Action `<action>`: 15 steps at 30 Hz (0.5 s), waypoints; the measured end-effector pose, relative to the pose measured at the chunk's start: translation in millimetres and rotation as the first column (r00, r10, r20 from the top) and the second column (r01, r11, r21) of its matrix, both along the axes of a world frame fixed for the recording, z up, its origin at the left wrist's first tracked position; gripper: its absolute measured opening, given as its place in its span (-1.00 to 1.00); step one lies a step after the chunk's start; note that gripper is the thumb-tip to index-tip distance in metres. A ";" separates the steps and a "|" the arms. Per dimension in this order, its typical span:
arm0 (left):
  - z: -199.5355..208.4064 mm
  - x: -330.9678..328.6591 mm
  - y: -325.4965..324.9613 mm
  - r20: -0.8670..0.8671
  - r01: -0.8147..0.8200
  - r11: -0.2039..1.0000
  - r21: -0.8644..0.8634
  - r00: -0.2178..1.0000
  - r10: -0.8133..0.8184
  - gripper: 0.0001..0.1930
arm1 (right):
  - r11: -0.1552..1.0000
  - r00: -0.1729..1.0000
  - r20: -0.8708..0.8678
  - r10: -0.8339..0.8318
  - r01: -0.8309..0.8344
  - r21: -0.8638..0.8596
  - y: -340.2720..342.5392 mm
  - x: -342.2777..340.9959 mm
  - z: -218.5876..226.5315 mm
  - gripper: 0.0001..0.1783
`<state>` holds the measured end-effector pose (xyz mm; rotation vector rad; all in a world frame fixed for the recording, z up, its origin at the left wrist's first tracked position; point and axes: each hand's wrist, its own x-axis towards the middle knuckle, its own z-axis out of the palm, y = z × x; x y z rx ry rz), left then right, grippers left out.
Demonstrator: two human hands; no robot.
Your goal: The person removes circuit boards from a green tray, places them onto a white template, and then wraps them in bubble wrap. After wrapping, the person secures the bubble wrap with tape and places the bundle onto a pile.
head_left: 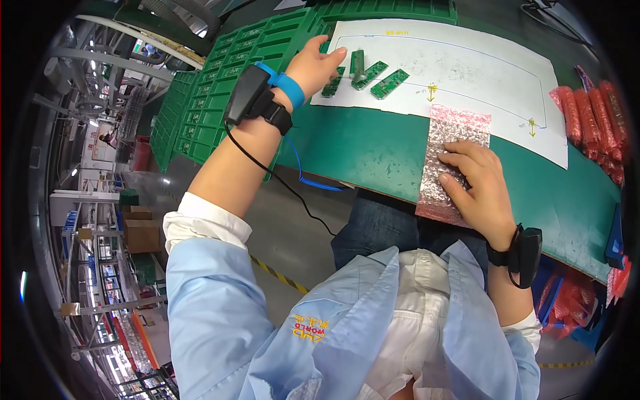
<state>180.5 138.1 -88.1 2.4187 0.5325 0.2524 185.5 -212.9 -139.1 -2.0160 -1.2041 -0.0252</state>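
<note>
My left hand (316,65) reaches over the far left of the work surface, thumb and fingers apart, holding nothing that I can see. Just beside it lies a green circuit board (331,85), partly hidden. More boards lie to its right: an upright one (357,65), a slanted one (369,75) and another slanted one (390,84). My right hand (477,181) rests with spread fingers on a flat, reddish-clear bubble-wrap bag (435,175). The bag lies across the table's near edge and partly overlaps the white sheet (467,70).
Green trays (227,80) holding boards stand left of the green table (353,143). Red bubble-wrap rolls or packs (580,113) are heaped at the right edge. A blue coiled cord (320,185) and a black cable (287,183) hang near my left arm.
</note>
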 end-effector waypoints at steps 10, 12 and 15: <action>43.7 -54.6 31.0 0.218 0.080 0.993 0.089 0.971 -0.097 -0.61 | 1.000 1.000 -0.001 0.000 0.000 -0.005 1.3 -1.6 2.8 -0.71; 56.9 -81.0 50.2 0.301 0.019 0.991 0.130 0.952 -0.058 -0.65 | 1.000 1.000 0.007 0.008 -0.008 -0.010 2.5 -2.6 1.9 -0.71; 75.8 -122.2 83.4 0.318 -0.147 0.987 0.068 0.941 0.119 -0.68 | 1.000 1.000 0.026 0.012 -0.012 -0.018 3.2 -3.2 0.4 -0.70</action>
